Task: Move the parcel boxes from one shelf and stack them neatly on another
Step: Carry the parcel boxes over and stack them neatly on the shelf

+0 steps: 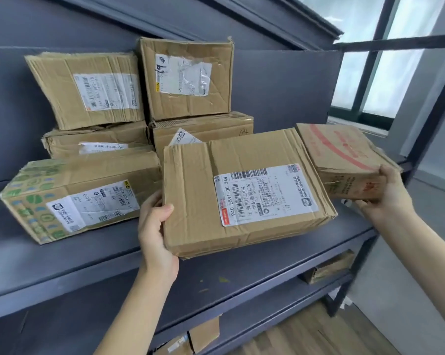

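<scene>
Our left hand (153,226) is gripping the near left corner of the big box (244,193), thumb on top, while our right hand (388,187) is clamping the end of the red box (344,160) just beyond it. Both boxes are sitting between our hands on the shelf (62,272); whether the red one is lifted we cannot tell. Left of our left hand, the green box (70,198) and a stack (139,98) are waiting. We seem to be placing or squaring these two; next we are needing to align edges flush.
</scene>
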